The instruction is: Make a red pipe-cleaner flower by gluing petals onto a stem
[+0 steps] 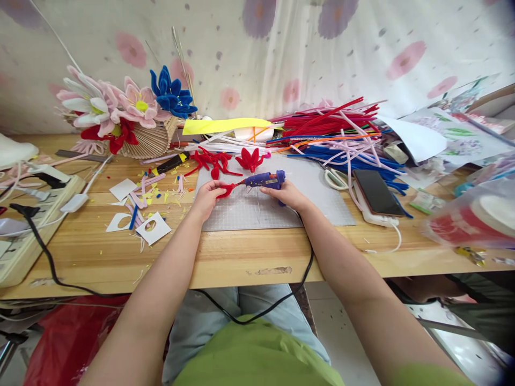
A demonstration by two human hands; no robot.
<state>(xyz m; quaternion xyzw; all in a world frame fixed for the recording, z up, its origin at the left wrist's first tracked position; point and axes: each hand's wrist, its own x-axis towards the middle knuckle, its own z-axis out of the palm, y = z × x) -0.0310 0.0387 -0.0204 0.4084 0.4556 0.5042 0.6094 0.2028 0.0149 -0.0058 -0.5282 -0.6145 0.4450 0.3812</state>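
My left hand (208, 199) pinches a red fuzzy petal (226, 191) above the left part of a grey cutting mat (281, 206). A blue glue gun (265, 180) is gripped in my right hand (287, 194), its nozzle pointing left and meeting or nearly meeting the petal. Whether they touch is too small to tell. Behind the hands, loose red petal pieces (209, 161) and a red fuzzy flower (250, 159) lie at the mat's back edge.
Fuzzy stems (333, 126) are piled at the back. Scissors (336, 179), a phone (377, 193) and a bagged cup (475, 217) lie right. Paper scraps (154, 228), a power strip (40, 230) and finished flowers (140, 105) are left. The gun's black cord (309, 257) hangs over the edge.
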